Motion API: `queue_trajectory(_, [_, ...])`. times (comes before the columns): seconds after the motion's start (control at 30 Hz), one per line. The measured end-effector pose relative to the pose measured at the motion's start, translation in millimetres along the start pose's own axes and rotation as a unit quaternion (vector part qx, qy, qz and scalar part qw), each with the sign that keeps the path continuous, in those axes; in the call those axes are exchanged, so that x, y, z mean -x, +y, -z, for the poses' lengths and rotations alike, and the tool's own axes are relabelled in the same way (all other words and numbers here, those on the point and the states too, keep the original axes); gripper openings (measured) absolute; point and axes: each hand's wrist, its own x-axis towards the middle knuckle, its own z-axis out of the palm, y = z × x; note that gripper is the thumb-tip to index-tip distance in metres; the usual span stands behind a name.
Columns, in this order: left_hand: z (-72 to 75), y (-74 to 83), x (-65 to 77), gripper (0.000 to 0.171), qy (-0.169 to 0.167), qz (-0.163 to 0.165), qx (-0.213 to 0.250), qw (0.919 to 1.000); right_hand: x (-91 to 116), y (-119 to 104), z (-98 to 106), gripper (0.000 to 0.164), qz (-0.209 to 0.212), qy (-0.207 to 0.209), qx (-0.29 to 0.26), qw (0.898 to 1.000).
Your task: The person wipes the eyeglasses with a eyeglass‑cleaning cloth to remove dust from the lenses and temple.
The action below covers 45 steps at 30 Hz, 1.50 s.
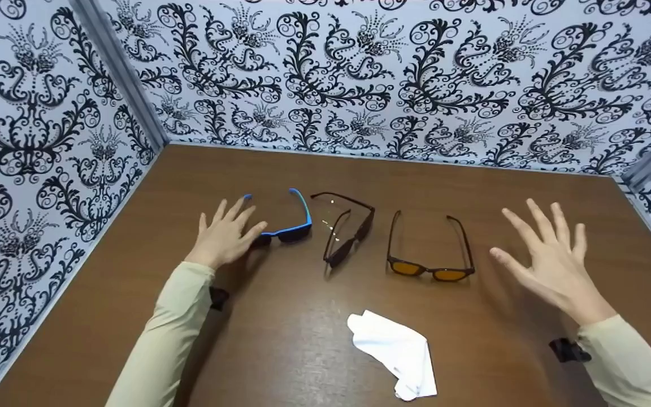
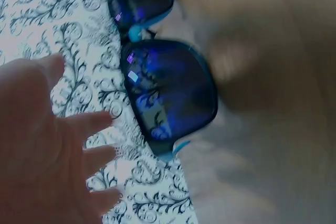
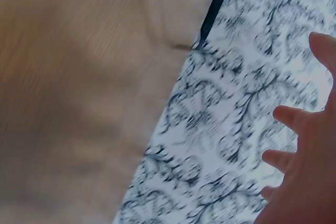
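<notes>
My left hand (image 1: 225, 236) hovers with fingers spread at the left end of the blue-framed sunglasses (image 1: 294, 233), hiding part of them. In the left wrist view their dark bluish lenses (image 2: 170, 90) appear beside the left hand (image 2: 58, 145), with a gap between. Right of them lie dark-lensed black sunglasses (image 1: 364, 227), turned at an angle, arms unfolded. Farther right, black-framed glasses with orange lenses (image 1: 407, 268) stand with arms spread toward the wall. My right hand (image 1: 554, 263) is raised to their right, fingers spread, holding nothing; the right wrist view also shows this hand (image 3: 304, 150).
A crumpled white cloth (image 1: 396, 350) lies on the brown wooden table (image 1: 280, 345), nearer me than the glasses. Patterned black-and-white walls (image 1: 354, 79) border the table at the back and sides. A grey post (image 1: 122, 73) stands at the back left corner.
</notes>
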Motion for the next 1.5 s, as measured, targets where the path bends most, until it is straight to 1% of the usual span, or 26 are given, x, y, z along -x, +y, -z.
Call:
queue_trajectory(0.07, [3.9, -5.0, 3.1, 0.059, -0.030, -0.018, 0.008, 0.9994, 3, -11, 0, 0.070, 0.036, 0.021, -0.018, 0.999])
queue_trajectory(0.13, [6.8, -8.9, 5.3, 0.057, -0.057, -0.036, 0.008, 0.9977, 5, -23, 0, 0.068, 0.082, 0.041, -0.036, 0.995])
queue_trajectory(0.2, [8.4, -11.5, 6.6, 0.057, -0.071, -0.055, 0.000, 0.9960, 7, -34, 1, 0.063, 0.129, 0.054, -0.048, 0.989])
queue_trajectory(0.23, [8.4, -12.5, 7.1, 0.055, -0.072, -0.063, -0.009, 0.9953, 9, -40, 0, 0.060, 0.153, 0.058, -0.052, 0.985])
queue_trajectory(0.27, [8.1, -13.1, 7.4, 0.052, -0.067, -0.073, -0.019, 0.9949, 10, -46, -1, 0.056, 0.176, 0.060, -0.057, 0.981])
queue_trajectory(0.37, [5.0, -15.2, 8.4, 0.041, -0.026, -0.111, -0.057, 0.9919, 14, -61, -7, 0.044, 0.237, 0.062, -0.064, 0.967])
queue_trajectory(0.43, [2.8, -15.0, 9.9, 0.036, -0.006, -0.119, -0.082, 0.9895, 17, -70, -13, 0.038, 0.267, 0.057, -0.068, 0.960])
queue_trajectory(0.5, [1.5, -14.1, 10.9, 0.032, 0.008, -0.120, -0.101, 0.9876, 20, -77, -22, 0.035, 0.289, 0.047, -0.070, 0.954])
queue_trajectory(0.6, [0.5, -11.6, 11.8, 0.027, 0.005, -0.105, -0.116, 0.9877, 27, -85, -34, 0.029, 0.304, 0.003, -0.078, 0.949])
queue_trajectory(0.67, [0.4, -10.8, 11.8, 0.024, 0.009, -0.107, -0.117, 0.9873, 31, -88, -42, 0.024, 0.313, -0.035, -0.088, 0.945])
queue_trajectory(0.73, [0.5, -10.2, 11.6, 0.021, 0.017, -0.115, -0.118, 0.9862, 34, -90, -47, 0.020, 0.313, -0.075, -0.101, 0.941])
queue_trajectory(0.8, [0.9, -9.3, 11.9, 0.017, 0.025, -0.127, -0.124, 0.9838, 35, -92, -50, 0.018, 0.302, -0.114, -0.115, 0.939])
queue_trajectory(0.93, [1.2, -7.8, 13.0, 0.010, 0.041, -0.156, -0.136, 0.9775, 36, -94, -53, 0.016, 0.261, -0.192, -0.138, 0.936])
queue_trajectory(1.0, [0.3, -7.4, 13.7, 0.007, 0.044, -0.168, -0.139, 0.9749, 36, -95, -55, 0.014, 0.246, -0.218, -0.147, 0.933])
queue_trajectory(1.03, [0.1, -7.3, 13.9, 0.006, 0.045, -0.174, -0.139, 0.9739, 36, -95, -55, 0.012, 0.244, -0.222, -0.149, 0.932])
queue_trajectory(1.13, [-1.3, -7.0, 14.2, 0.004, 0.046, -0.192, -0.136, 0.9708, 36, -97, -57, 0.009, 0.248, -0.212, -0.158, 0.932])
queue_trajectory(1.2, [-2.5, -6.1, 14.3, 0.004, 0.045, -0.203, -0.129, 0.9695, 36, -98, -58, 0.009, 0.261, -0.186, -0.165, 0.933])
queue_trajectory(1.3, [-2.6, -2.9, 14.6, 0.007, 0.053, -0.216, -0.115, 0.9681, 34, -98, -58, 0.012, 0.285, -0.133, -0.182, 0.931])
queue_trajectory(1.4, [-2.7, 0.6, 16.2, 0.009, 0.069, -0.216, -0.113, 0.9674, 30, -100, -55, 0.017, 0.303, -0.088, -0.209, 0.925])
queue_trajectory(1.5, [-1.3, 4.5, 16.8, 0.007, 0.091, -0.205, -0.122, 0.9670, 25, -101, -50, 0.021, 0.308, -0.065, -0.233, 0.920])
